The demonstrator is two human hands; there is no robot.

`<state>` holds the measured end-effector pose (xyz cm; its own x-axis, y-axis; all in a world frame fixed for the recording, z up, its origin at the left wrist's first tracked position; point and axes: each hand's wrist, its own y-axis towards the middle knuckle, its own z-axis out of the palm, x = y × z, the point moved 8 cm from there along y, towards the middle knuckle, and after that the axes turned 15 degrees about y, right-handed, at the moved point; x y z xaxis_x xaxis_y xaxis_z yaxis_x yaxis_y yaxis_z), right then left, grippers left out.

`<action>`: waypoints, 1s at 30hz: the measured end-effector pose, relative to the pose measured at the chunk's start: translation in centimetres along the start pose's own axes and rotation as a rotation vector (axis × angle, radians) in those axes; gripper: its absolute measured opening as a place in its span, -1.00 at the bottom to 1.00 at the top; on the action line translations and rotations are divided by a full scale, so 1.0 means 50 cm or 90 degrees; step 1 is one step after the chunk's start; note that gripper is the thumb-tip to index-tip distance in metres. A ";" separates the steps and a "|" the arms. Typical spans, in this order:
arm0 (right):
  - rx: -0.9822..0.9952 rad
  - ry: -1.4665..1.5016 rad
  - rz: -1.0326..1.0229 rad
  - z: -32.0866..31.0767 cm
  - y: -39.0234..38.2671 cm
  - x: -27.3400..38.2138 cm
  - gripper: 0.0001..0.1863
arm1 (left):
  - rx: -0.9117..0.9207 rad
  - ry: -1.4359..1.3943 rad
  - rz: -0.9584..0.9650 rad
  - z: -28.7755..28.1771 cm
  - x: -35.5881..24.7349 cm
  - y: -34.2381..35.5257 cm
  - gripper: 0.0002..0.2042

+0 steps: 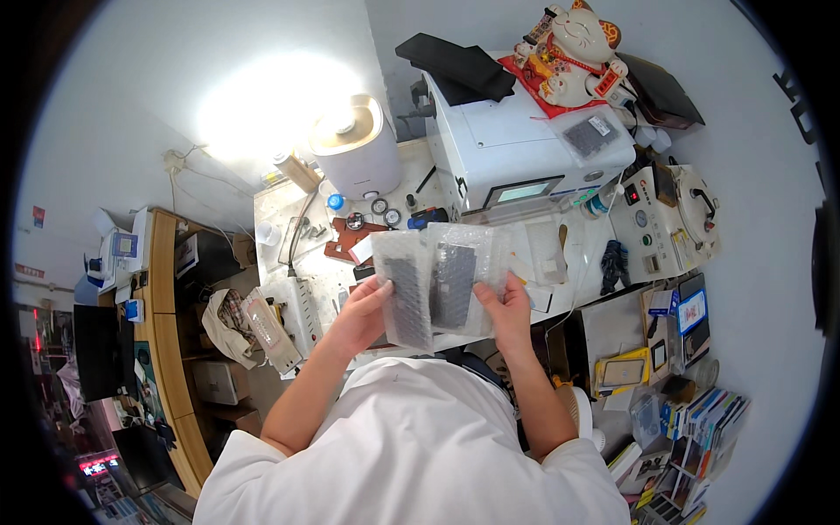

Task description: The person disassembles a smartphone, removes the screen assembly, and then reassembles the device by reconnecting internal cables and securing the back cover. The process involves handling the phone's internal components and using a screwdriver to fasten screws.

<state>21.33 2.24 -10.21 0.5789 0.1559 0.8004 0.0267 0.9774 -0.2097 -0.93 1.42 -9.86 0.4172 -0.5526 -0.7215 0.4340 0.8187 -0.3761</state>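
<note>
Left hand (366, 311): fingers grasping the left packet (406, 297) by its outer edge, thumb across the front.
Right hand (507, 318): fingers grasping the right packet (456, 282) by its outer edge, thumb also in front.
Packets: held side by side above the near part of the bench (584, 249), between the hands and in front of the white shirt (420, 437).
Wrapping: both look fully covered in bubble wrap, so that part seems done.
Lifting: done for both; neither is set down or, it seems, opened yet.
Contents: dark, flat, blurred by the bubbles; their kind cannot be told.
Inner edges: touching or overlapping, unclear.
Behind the packets: most fingertips are hidden.
</note>
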 end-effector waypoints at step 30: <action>-0.131 0.038 -0.102 -0.091 0.046 0.235 -0.53 | 0.001 0.359 0.171 0.234 -0.020 0.111 -0.33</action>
<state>31.92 5.67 -3.85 0.6012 -0.0137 0.7990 0.2841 0.9382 -0.1976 10.40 4.69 -4.42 0.0272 -0.1598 -0.9868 0.3744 0.9169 -0.1382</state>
